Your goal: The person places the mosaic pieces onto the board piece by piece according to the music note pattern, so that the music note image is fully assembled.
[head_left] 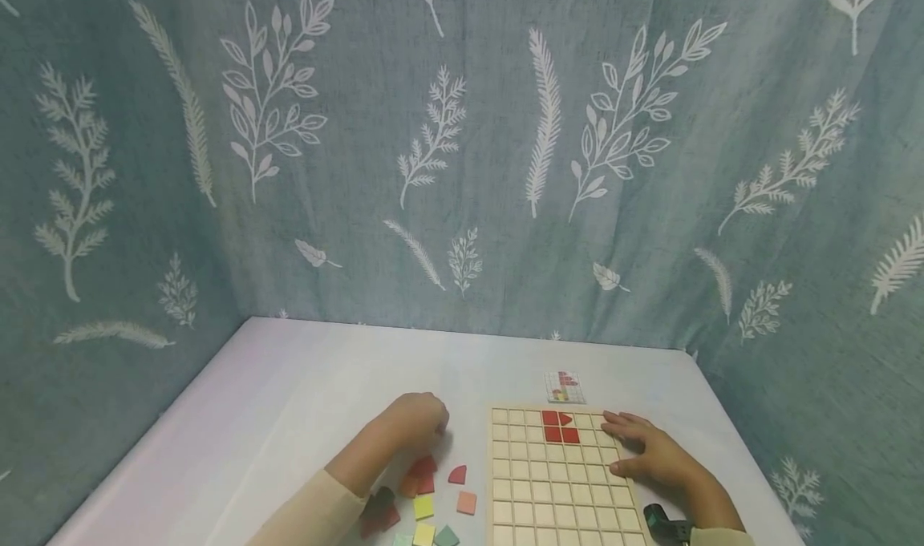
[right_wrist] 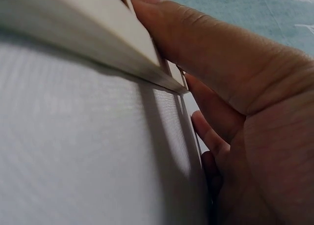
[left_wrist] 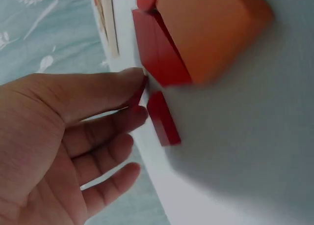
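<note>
Pinching a red tile (left_wrist: 139, 93), left hand (head_left: 415, 422) sits off the board (head_left: 543, 491), relaxed right hand (head_left: 655, 453) touching its right edge.

Looks like pale, matt wood on the grid board (head_left: 521, 471) to us. Red tiles (left_wrist: 159, 50) and that orange tile (left_wrist: 216, 33) seem smooth with a faint sheen; wood or plastic, we can't tell. White table (right_wrist: 88, 136) has a matt, finely ribbed, cloth-like surface. Leaf-print curtain (head_left: 498, 273): matt, creased fabric.
</note>
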Available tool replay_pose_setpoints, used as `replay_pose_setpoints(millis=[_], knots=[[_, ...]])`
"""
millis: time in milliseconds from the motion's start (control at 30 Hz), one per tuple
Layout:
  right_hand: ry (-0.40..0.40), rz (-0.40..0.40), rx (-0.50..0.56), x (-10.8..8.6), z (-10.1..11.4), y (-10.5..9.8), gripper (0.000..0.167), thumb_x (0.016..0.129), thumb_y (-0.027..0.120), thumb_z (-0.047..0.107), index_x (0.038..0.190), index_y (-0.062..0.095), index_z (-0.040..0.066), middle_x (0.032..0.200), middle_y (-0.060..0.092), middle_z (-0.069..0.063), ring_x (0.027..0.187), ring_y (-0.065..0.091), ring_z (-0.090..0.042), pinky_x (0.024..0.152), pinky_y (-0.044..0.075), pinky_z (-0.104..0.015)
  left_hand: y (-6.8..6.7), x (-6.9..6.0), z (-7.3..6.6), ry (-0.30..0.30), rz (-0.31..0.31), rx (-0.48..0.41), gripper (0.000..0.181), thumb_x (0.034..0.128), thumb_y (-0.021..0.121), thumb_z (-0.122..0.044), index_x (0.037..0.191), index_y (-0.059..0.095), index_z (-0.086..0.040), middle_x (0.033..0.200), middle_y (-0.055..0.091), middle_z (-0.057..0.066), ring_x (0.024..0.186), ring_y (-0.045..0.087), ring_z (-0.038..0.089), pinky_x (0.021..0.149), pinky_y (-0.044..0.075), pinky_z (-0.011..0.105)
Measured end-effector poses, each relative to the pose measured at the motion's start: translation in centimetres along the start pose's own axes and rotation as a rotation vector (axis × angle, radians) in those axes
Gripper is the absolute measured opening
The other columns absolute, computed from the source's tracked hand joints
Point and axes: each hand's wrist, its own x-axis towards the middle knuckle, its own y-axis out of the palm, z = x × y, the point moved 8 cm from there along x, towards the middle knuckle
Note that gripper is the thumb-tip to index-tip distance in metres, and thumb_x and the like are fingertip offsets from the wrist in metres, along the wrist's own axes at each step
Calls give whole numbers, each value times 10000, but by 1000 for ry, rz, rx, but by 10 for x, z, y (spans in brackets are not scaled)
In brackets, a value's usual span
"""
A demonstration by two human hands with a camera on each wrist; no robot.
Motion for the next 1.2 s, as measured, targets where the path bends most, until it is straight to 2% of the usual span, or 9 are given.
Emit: replay_pose_setpoints(millis=[100,300,467,533,767,933,1033,1200], knots=[[5,8,3,-2,2,0,772,672,854,350,1323,590,29,1483,407,-170,1386,198,-484,1036,142,-700,0,0,0,12,5,41,57,867,729,-222,835,739,-176,692,568,-76,624,497,130,704,518,308],[7,-7,18,-1,0,0,781,671,852,356,1326,585,23,1490,401,-160,1397,185,-470,1045,115,-693,-2,1,0,18,13,34,32,850,748,-220,843,740,-190,694,559,-74,630,502,132,700,518,301],[10,11,28,-2,-1,4,785,678,848,359,1333,578,20,1499,386,-164,1399,176,-472,1044,101,-696,-2,7,-7,43,14,5,40,843,740,-164,855,745,-201,714,575,-91,634,501,125,631,485,280],[12,14,15,-2,0,4,785,680,846,370,1335,579,28,1499,389,-155,1400,179,-467,1048,104,-690,-6,11,-14,76,-3,-14,53,846,735,-155,860,740,-205,743,593,-102,648,508,116,633,480,273],[11,15,-14,-3,0,0,782,691,841,359,1339,569,14,1493,388,-175,1389,183,-479,1047,117,-688,-28,33,-57,316,-118,13,48,874,699,-182,843,727,-206,778,624,-139,685,549,44,647,481,251],[3,13,-17,-3,0,-3,761,701,839,354,1335,576,24,1493,388,-176,1390,190,-476,1047,126,-686,-38,49,-95,445,-169,61,67,879,689,-187,829,713,-225,771,616,-151,694,540,8,628,460,212],[-19,19,-16,-3,0,-2,748,714,835,343,1336,574,20,1489,389,-188,1386,186,-491,1038,130,-698,-41,58,-118,505,-169,64,72,883,694,-198,823,704,-237,772,610,-156,701,539,-3,629,455,197],[-42,14,-26,-2,1,0,737,725,825,361,1336,577,33,1486,402,-171,1385,195,-488,1036,142,-698,-34,77,-145,544,-123,40,37,884,711,-217,867,712,-250,825,632,-159,753,569,-4,663,463,191]])
